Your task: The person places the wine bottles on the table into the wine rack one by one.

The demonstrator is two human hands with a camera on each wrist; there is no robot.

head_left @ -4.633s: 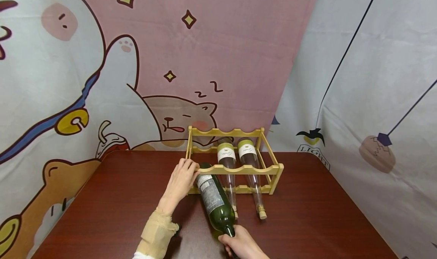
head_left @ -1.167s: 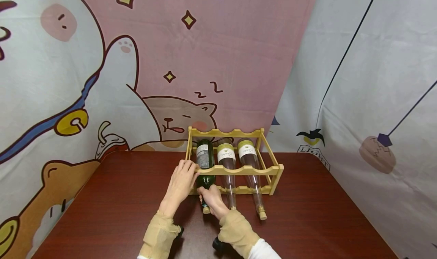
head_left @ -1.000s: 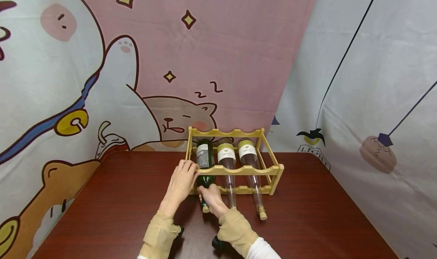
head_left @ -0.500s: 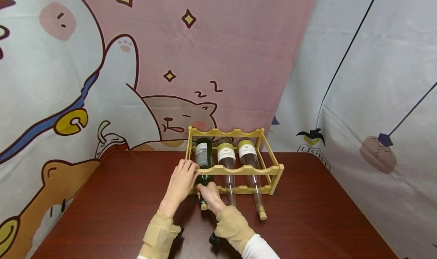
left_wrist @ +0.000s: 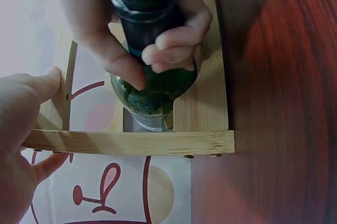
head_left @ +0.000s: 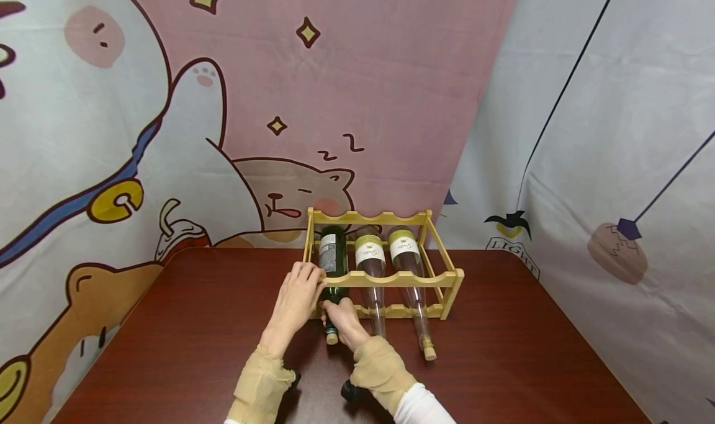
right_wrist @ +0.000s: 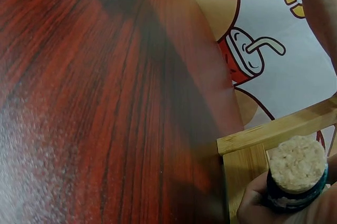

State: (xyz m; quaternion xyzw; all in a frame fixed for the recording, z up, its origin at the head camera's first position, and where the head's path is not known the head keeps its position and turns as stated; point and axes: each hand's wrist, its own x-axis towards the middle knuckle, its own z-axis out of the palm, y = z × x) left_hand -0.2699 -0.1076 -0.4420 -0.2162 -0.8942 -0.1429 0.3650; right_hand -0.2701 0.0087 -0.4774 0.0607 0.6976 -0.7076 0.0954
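A green wine bottle (head_left: 332,254) with a grey-white label lies in the left slot of a pale wooden wine rack (head_left: 398,280), its neck toward me. My right hand (head_left: 345,320) grips the neck; in the left wrist view the thumb and curled fingers (left_wrist: 179,42) wrap it just below the cork. The cork (right_wrist: 297,163) fills the near end of the bottle in the right wrist view. My left hand (head_left: 296,290) holds the rack's front left corner, thumb and fingers on either side of the wooden bar (left_wrist: 131,142).
Two clear bottles, a middle one (head_left: 370,251) and a right one (head_left: 404,245), lie in the rack beside the green one, necks sticking out in front. The rack stands toward the back of a dark red wooden table (head_left: 503,337). A printed cloth (head_left: 391,89) hangs behind.
The green bottle, earlier slanting out in front of the rack, has gone back into the left slot with my right hand on its neck. Lately it shifted slightly left. My left hand stays put.
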